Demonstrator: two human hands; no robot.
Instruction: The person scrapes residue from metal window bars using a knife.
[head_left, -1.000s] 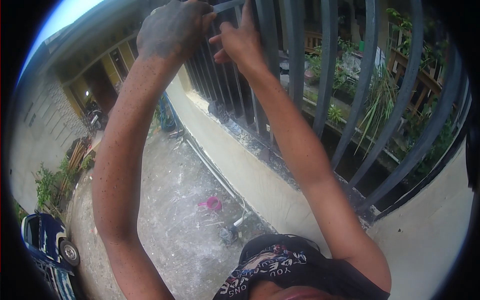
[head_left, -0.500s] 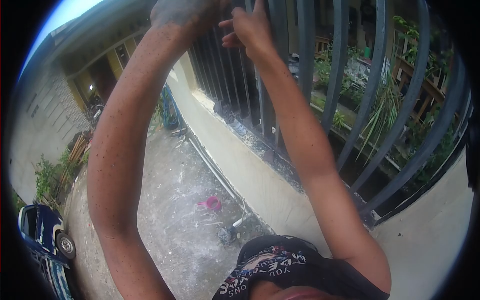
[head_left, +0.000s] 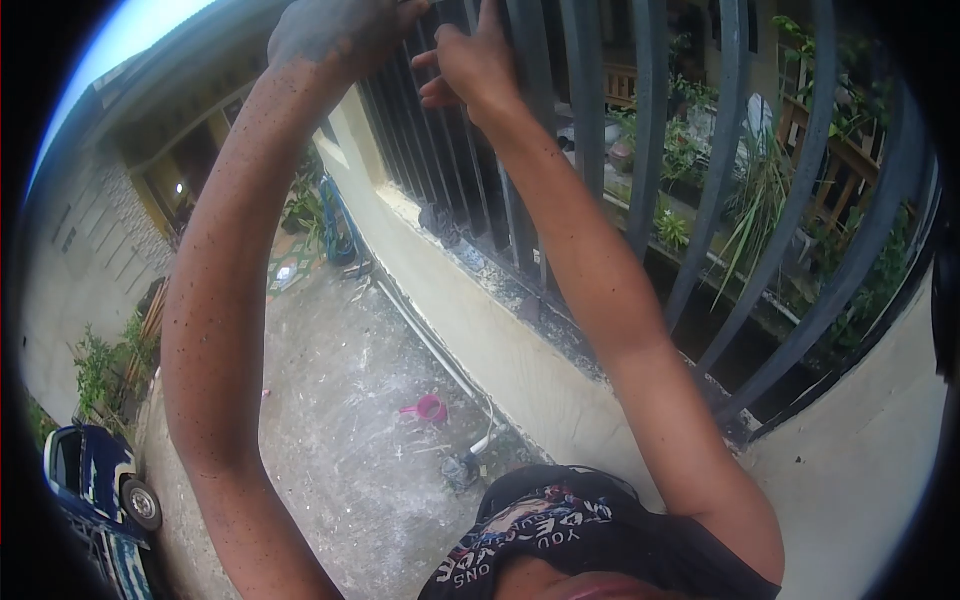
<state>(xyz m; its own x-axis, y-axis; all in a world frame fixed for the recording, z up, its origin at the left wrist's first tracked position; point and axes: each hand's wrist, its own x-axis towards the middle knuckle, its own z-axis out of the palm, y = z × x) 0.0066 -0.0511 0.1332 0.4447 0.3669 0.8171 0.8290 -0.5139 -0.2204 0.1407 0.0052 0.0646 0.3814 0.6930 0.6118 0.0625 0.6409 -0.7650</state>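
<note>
My left hand (head_left: 335, 35) is raised at the top edge, its back dark and smudged. Its fingers look closed, but they are partly cut off and what they hold is hidden. Just right of it, my right hand (head_left: 470, 65) is up against the dark metal bars (head_left: 530, 80), with its fingers apart and one pointing up. Nothing is visible in it. The bars stand on a low cream wall (head_left: 480, 320) with a rough, grey-spotted ledge.
On the concrete ground (head_left: 340, 440) lie a pink dipper (head_left: 431, 408) and a white pipe (head_left: 430, 340) along the wall base. Plants (head_left: 760, 190) grow behind the bars. A blue vehicle (head_left: 95, 470) is at lower left, near a house wall (head_left: 85, 230).
Both hands and forearms have shifted slightly left in the view, and my right hand sits a little lower. The bars have also shifted left. The right fingers remain apart.
</note>
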